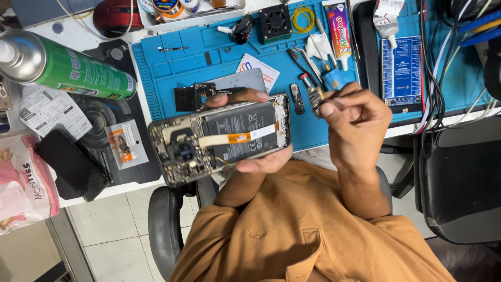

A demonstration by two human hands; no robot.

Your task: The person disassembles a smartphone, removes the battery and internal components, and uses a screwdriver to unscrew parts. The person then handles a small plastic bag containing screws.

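My left hand (262, 165) holds an opened smartphone (182, 151) from beneath, back cover off, with fingertips curling over its far edge. The phone's black battery (237, 130), an orange-and-white flex ribbon (237, 138) and the camera module (182, 151) are exposed. My right hand (356, 122) is raised just right of the phone, fingers pinched on a small metal tool with a red tip (312, 91). The tool's end sits close to the phone's right edge without touching it. I wear an orange shirt (308, 230).
A blue work mat (172, 57) lies behind the phone, carrying a grey back cover (245, 81), a small black fan (275, 21), a glue tube (339, 31) and tweezers. A green spray can (78, 70), black phone (70, 164) and tissue pack (23, 183) lie left. Cables (438, 62) and a black chair (459, 183) are at right.
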